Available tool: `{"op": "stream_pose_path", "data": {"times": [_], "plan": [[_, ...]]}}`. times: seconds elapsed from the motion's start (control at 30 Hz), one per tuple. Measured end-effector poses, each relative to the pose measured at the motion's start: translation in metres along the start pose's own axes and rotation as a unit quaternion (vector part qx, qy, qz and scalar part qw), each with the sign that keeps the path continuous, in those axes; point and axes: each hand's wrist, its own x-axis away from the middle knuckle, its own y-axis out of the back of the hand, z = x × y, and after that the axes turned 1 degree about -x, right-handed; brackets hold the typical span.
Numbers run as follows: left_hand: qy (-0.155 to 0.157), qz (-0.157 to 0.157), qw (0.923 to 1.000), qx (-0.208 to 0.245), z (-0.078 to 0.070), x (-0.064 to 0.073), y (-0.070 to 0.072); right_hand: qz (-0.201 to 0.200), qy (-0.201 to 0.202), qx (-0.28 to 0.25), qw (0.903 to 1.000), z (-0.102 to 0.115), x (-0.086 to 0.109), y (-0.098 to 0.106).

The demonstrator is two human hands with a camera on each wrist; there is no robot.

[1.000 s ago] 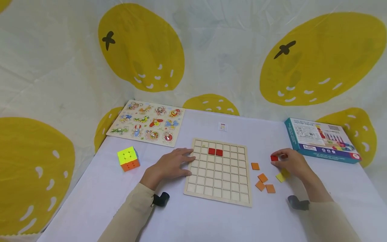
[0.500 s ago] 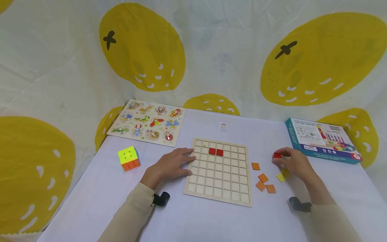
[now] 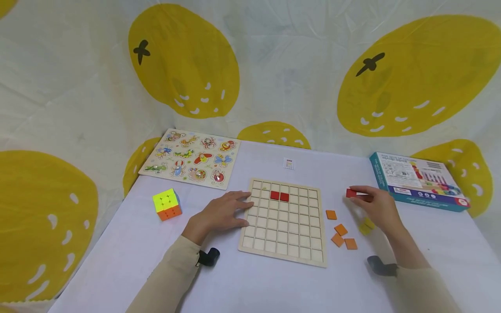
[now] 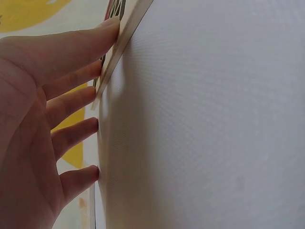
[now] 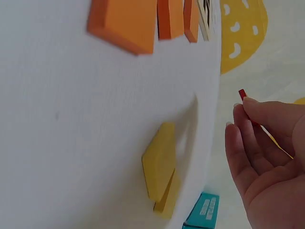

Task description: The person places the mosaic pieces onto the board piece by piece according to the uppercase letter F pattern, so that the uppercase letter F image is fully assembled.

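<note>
A wooden grid board [image 3: 282, 260] lies mid-table with two red square tiles [image 3: 275, 195] side by side in its second row. The left hand [image 3: 223, 212] rests at the board's left edge, fingers spread; in the left wrist view its thumb [image 4: 81, 50] touches the board's rim. To the right of the board, the right hand [image 3: 377, 208] pinches a red square tile [image 3: 350, 193] between thumb and fingers, raised off the table in the right wrist view. Beneath that hand lie yellow tiles [image 3: 366, 226]. Several orange tiles [image 3: 341, 229] are scattered between board and right hand.
An insect picture puzzle [image 3: 188, 158] lies at the back left, with a puzzle cube [image 3: 167, 204] in front of it. A small printed card [image 3: 289, 163] lies behind the board. At the back right is a teal-edged box [image 3: 419, 180], close to the right hand.
The right hand has lifted slightly and shifted left with the red tile, leaving more of the yellow tiles visible. The left hand stays in place at the board.
</note>
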Motion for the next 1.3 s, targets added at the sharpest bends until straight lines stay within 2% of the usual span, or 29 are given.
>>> {"op": "stream_pose_path", "data": {"times": [0.37,0.57,0.77,1.0,1.23,1.3], "plan": [[0.005,0.000,1.0000,-0.003,-0.001,0.000,0.001,0.027,0.004,-0.012,0.9995,0.032,-0.003,-0.027],[0.001,0.002,1.0000,0.002,-0.002,0.000,0.001,0.067,-0.008,-0.038,0.9970,0.045,-0.006,-0.046],[0.003,0.002,1.0000,-0.003,-0.002,0.000,0.000,0.067,0.030,-0.048,0.9961,0.057,-0.006,-0.064],[0.007,-0.002,1.0000,0.000,-0.002,-0.001,-0.001,0.058,0.090,-0.029,0.9938,0.072,-0.009,-0.078],[0.008,-0.001,1.0000,-0.003,-0.001,-0.001,-0.002,0.070,0.070,-0.013,0.9950,0.082,-0.012,-0.086],[0.009,-0.002,1.0000,-0.004,-0.001,0.000,-0.001,0.066,0.075,0.000,0.9950,0.083,-0.012,-0.087]]}}
